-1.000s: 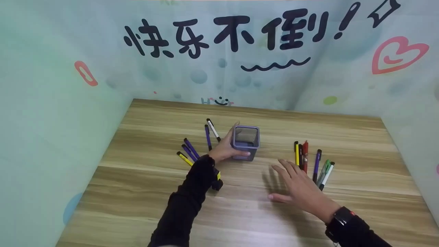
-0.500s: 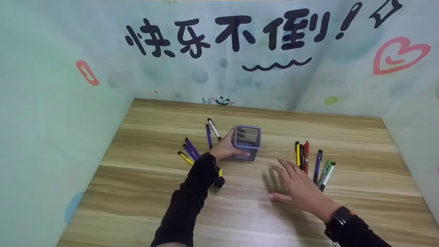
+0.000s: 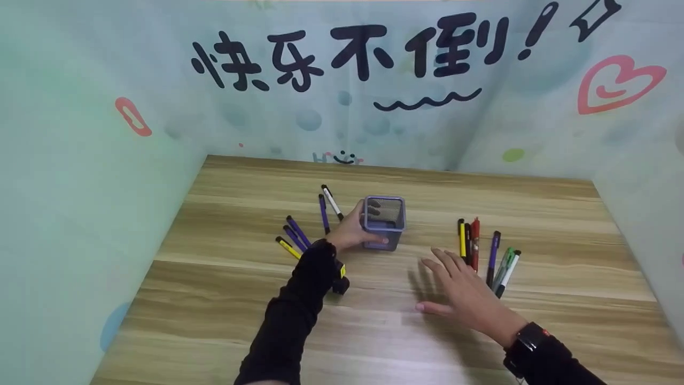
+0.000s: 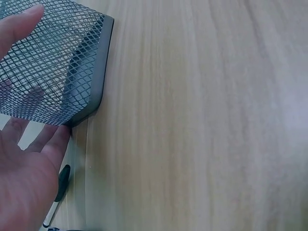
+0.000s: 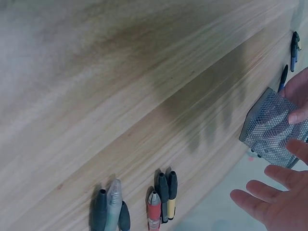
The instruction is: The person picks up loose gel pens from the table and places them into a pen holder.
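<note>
A grey wire-mesh pen holder (image 3: 393, 240) stands upright on the wooden table, toward the back centre. My left hand (image 3: 348, 230) grips it from the left, the thumb across the near side and the fingers behind the mesh. Through the mesh in the left wrist view, the holder (image 4: 72, 57) shows no pens inside. My right hand (image 3: 465, 294) hovers apart from it, fingers spread and holding nothing. Close to this hand lie a yellow pen (image 3: 463, 238), a black pen, a red pen (image 3: 475, 240), a purple pen (image 3: 494, 256), a green pen (image 3: 503, 269) and a white pen (image 3: 511, 270).
Left of the holder, a white pen (image 3: 333, 202), several purple pens (image 3: 298, 230) and a yellow pen (image 3: 287, 246) lie on the table, some partly hidden by the left arm. A printed cloth backdrop (image 3: 288, 123) encloses the table's back and sides.
A left-hand finger that stuck up past the holder's rim now lies lower, behind the mesh. The holder, right hand and pens have kept their places.
</note>
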A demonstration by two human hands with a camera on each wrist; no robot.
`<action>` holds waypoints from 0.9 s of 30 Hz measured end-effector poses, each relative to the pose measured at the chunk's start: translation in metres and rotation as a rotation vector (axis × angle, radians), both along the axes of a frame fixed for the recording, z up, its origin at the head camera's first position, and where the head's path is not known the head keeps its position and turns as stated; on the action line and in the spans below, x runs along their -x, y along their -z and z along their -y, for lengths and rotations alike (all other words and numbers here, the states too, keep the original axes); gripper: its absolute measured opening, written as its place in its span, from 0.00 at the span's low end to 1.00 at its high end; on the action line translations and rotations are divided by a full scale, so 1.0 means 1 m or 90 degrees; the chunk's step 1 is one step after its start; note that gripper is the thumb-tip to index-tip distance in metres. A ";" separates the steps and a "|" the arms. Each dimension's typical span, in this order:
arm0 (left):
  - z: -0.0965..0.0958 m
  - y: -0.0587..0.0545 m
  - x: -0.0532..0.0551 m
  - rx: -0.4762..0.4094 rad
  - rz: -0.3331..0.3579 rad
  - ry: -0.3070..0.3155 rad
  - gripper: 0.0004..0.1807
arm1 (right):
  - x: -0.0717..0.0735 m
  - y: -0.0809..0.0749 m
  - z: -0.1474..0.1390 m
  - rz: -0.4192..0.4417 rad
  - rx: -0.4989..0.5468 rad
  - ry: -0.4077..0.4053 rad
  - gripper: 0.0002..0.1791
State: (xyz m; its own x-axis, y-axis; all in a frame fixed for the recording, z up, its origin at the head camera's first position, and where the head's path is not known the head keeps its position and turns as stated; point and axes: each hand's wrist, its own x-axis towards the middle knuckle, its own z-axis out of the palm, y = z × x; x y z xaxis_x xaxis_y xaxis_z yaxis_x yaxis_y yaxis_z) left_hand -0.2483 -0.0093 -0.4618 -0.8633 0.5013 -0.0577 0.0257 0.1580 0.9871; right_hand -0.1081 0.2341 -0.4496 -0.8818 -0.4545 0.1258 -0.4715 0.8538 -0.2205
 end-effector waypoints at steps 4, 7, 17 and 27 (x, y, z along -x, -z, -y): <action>0.001 0.015 0.004 -0.007 -0.003 -0.005 0.52 | 0.000 0.002 0.000 -0.014 0.007 -0.010 0.47; 0.000 0.022 0.003 -0.004 -0.018 -0.008 0.53 | 0.000 0.003 0.000 -0.014 0.009 -0.011 0.47; 0.002 0.002 -0.027 -0.003 0.002 0.007 0.52 | 0.000 0.003 -0.002 -0.008 0.030 0.002 0.47; -0.011 0.034 -0.041 0.014 -0.068 0.006 0.52 | -0.001 0.003 -0.004 0.021 0.076 0.043 0.45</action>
